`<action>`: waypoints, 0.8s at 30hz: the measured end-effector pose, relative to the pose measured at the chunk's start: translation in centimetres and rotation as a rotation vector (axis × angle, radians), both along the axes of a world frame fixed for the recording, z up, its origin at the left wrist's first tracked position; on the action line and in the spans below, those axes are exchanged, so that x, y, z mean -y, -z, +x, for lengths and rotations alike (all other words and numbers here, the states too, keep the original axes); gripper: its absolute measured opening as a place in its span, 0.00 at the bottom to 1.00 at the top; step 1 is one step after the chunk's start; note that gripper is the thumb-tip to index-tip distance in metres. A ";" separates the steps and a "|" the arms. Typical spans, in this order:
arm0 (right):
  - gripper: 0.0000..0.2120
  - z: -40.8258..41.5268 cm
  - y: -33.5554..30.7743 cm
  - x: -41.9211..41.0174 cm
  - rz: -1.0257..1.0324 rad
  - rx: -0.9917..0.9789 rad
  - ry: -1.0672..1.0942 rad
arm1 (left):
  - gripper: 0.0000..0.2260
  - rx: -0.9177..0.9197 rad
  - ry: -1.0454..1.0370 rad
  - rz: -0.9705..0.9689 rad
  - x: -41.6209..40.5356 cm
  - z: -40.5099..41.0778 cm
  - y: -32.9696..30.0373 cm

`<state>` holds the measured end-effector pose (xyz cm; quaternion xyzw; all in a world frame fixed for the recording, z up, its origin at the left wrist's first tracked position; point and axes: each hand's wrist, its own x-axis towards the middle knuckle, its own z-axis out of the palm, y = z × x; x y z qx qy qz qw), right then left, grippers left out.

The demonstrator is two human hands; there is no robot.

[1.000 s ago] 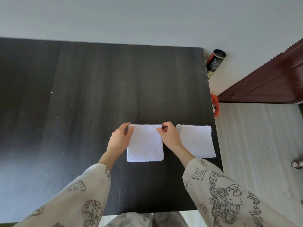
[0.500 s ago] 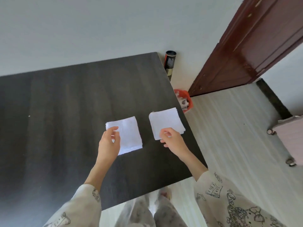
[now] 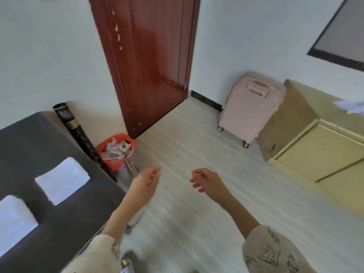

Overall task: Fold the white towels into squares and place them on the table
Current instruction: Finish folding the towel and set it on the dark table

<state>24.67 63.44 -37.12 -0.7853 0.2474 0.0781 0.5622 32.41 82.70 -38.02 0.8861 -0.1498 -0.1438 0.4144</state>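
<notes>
A: Where are the hands?

B: Both hang in the air over the pale floor point(image 3: 197, 154), off the table's edge. The left hand point(image 3: 145, 181) has its fingers loosely curled toward the palm, with nothing between them. The right hand point(image 3: 206, 182) looks the same: fingers relaxed and half bent, thumb apart, nothing held.

A: Do they touch anything?

B: No. They are apart from each other and well clear of the towels.

A: And the towels?

B: Two folded white squares lie flat on the dark table point(image 3: 65, 223). The far towel point(image 3: 62, 180) sits near the table's right edge. The near towel point(image 3: 13, 219) lies beside it with a strip of dark tabletop between them; the picture's left border cuts it off, so I see only part of it.

A: What else is there?

B: A black tube point(image 3: 76, 131) leans along the table's far corner, and an orange bin point(image 3: 116, 150) with crumpled paper stands just beside it on the floor. Behind that is a red-brown door point(image 3: 149, 62). A pink suitcase point(image 3: 250, 107) stands against the wall, next to a yellowish cabinet point(image 3: 319, 144). Something white point(image 3: 350, 105) lies on top of the cabinet, too blurred to name. Patterned sleeves point(image 3: 275, 253) cover both forearms partway.
</notes>
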 end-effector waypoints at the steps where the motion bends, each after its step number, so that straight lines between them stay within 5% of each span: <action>1: 0.05 -1.7 -0.2 3.0 -0.011 0.008 0.037 | 0.11 0.020 0.063 -0.018 3.4 -0.8 -0.2; 11: 0.08 -14.5 -1.4 27.7 -0.041 0.042 0.520 | 0.11 0.067 0.611 -0.023 33.3 -5.3 -1.3; 24: 0.08 -15.4 -2.5 59.6 -0.072 0.065 0.811 | 0.11 0.027 0.867 -0.047 69.6 -4.0 0.0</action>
